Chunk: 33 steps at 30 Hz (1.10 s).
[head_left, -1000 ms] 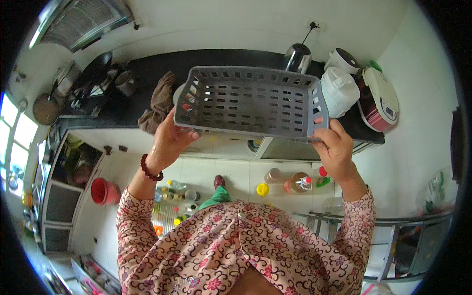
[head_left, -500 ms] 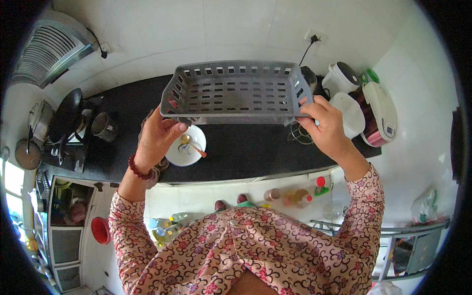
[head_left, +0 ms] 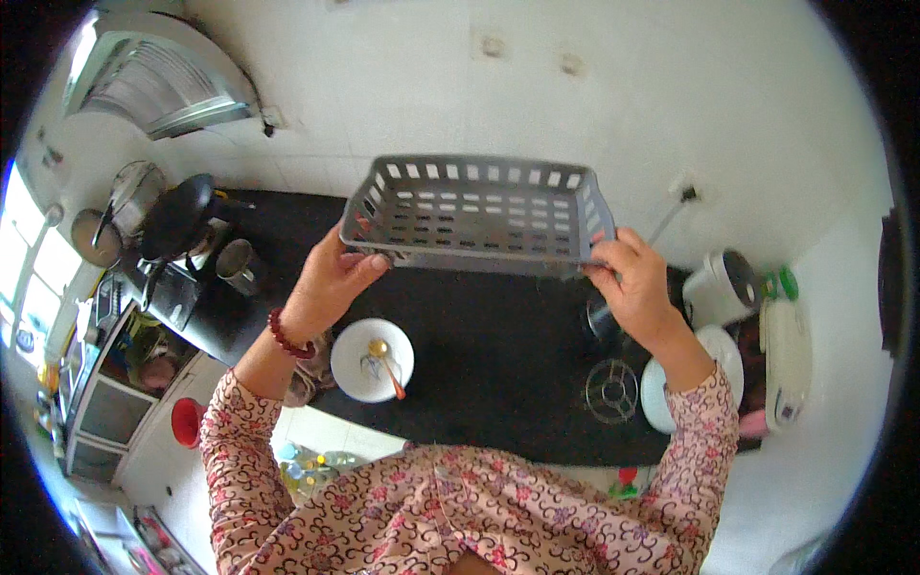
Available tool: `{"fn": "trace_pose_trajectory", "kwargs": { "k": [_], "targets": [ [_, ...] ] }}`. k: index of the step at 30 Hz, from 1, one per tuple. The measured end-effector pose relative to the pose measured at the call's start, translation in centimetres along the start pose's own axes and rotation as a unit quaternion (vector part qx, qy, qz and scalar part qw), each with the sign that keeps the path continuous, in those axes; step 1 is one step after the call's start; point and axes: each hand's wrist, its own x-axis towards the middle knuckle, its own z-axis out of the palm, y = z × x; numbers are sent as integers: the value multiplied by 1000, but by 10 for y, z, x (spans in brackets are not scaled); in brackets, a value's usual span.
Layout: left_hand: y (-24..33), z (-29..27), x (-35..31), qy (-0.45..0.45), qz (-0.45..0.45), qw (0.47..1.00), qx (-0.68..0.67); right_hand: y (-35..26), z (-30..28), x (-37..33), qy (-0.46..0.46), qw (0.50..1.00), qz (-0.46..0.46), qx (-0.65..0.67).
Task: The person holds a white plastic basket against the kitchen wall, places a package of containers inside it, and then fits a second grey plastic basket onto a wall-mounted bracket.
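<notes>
Basket (head_left: 476, 218), grey, oblong, slot-pierced, is gripped at its ends by fingers of left hand (head_left: 326, 284) and right hand (head_left: 636, 286).

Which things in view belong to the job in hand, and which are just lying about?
In use: gray slotted basket, held by left hand and right hand.
Lying about: white bowl, spoon, round wire rack, black wok, metal cup.

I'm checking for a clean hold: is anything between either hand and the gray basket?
Nothing visible: the left hand and right hand grip the gray basket directly at its near corners. The white bowl is apart from both hands.
</notes>
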Motion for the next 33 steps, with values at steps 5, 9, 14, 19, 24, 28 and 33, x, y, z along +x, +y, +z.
{"fn": "trace_pose_trajectory", "kwargs": {
  "k": [5,9,14,19,24,28,33],
  "targets": [
    [-11,5,25,60,0,998,29,15,-1,18,10,999,-19,28],
    [-15,-3,45,104,27,994,-10,20,-1,47,18,995,-91,-29],
    [-15,-11,61,151,19,987,55,25,12,67,13,996,-82,-28],
    [-18,-15,82,191,35,979,62,29,17,82,25,995,-79,-55],
    [-18,-10,84,200,40,977,64,32,23,84,29,996,-45,-76],
    [-7,-2,74,204,-2,976,79,22,17,80,7,998,-24,-56],
    [2,-6,65,183,-12,980,79,7,2,79,-12,999,-32,-40]
  ]
}}
